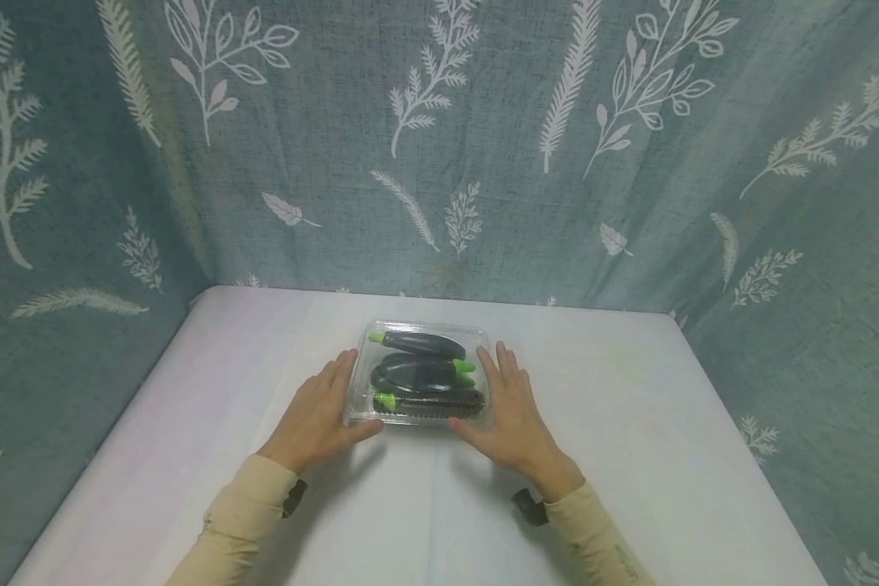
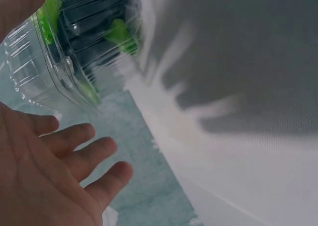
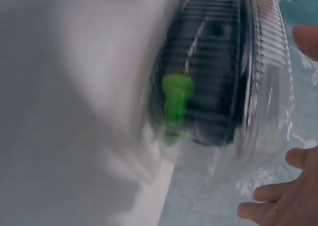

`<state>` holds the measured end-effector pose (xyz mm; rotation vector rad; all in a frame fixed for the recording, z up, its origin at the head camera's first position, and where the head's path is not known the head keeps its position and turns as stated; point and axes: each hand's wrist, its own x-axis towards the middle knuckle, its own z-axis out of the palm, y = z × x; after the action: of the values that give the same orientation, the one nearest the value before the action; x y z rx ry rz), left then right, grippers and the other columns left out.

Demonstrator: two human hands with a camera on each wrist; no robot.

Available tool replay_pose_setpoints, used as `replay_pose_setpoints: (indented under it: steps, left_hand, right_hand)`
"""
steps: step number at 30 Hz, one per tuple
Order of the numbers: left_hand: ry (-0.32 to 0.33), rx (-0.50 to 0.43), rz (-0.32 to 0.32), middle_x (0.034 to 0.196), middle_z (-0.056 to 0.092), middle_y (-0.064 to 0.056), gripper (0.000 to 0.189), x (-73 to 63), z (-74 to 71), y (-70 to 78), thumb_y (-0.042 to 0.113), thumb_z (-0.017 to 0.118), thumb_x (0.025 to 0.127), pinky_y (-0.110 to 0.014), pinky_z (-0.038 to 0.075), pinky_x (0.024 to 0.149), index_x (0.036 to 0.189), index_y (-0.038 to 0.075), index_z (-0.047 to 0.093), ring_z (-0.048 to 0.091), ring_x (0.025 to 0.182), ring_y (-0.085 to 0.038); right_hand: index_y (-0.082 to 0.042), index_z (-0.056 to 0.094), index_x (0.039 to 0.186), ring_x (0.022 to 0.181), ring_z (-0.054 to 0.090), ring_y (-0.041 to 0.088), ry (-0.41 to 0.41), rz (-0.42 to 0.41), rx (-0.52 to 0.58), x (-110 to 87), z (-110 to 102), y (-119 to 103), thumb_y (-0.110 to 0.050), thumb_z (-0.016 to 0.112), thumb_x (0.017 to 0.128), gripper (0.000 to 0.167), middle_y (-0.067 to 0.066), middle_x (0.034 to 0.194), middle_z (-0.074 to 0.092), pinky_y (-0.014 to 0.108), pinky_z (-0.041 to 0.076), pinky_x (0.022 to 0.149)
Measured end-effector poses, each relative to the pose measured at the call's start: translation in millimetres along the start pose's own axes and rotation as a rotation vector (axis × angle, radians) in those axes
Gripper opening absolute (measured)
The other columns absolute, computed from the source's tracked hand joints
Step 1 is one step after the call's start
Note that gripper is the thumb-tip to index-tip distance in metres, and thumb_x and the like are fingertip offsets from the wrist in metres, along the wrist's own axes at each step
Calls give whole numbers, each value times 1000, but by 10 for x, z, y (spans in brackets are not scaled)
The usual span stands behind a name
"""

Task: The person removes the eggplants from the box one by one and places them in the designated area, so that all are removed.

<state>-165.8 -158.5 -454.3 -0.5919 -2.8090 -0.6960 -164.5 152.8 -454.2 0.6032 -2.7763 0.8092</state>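
Dark purple eggplants point(image 1: 419, 370) with green stems, clear box point(image 1: 359, 399), white table point(image 1: 630, 407), teal leaf-print curtain point(image 1: 483, 122)

leaf-print curtain point(image 1: 439, 163), white table point(image 1: 630, 456)

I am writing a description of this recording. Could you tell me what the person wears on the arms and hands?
Both arms are covered by long, pale beige sleeves that end at the wrists. The left hand and the right hand are bare: no gloves or rings are visible. A small dark device sits under each cuff, at the left wrist and the right wrist.
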Motion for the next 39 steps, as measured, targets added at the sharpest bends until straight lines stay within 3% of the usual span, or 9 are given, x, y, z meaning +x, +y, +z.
replay_pose_setpoints:
  steps: [8, 16, 23, 39]
  left_hand:
    - [-28, -77, -25, 157, 35, -27, 106, -6, 9, 27, 41, 82, 83, -56, 35, 115, 156, -8, 23, 41, 141, -44]
    - [-21, -82, -34, 157, 37, -26, 103, -4, -12, 41, 40, 82, 84, -53, 37, 114, 156, -6, 25, 44, 139, -43]
    - [-11, -82, -27, 156, 39, -25, 102, -5, -23, 52, 41, 81, 85, -53, 39, 113, 157, -5, 24, 46, 137, -42]
    - [3, -97, 14, 157, 36, -28, 100, -3, -55, 65, 42, 79, 88, -53, 35, 116, 156, -7, 24, 41, 141, -42]
  right_hand:
    - [-17, 8, 165, 153, 9, 42, -45, 2, -13, -4, 106, -67, -68, 68, 84, 113, 27, 166, 4, 61, 14, 121]
    - [-13, 13, 163, 149, 17, 49, 3, -24, -34, 0, 149, -67, -62, 73, 84, 111, 32, 164, 7, 62, 21, 119]
    - [-12, 15, 163, 140, 34, 53, 47, -63, -53, 9, 177, -37, -59, 76, 83, 111, 35, 162, 10, 62, 36, 111]
    - [-11, 18, 163, 144, 31, 51, 48, -48, -52, 21, 168, -37, -61, 74, 84, 108, 34, 162, 12, 60, 33, 114]
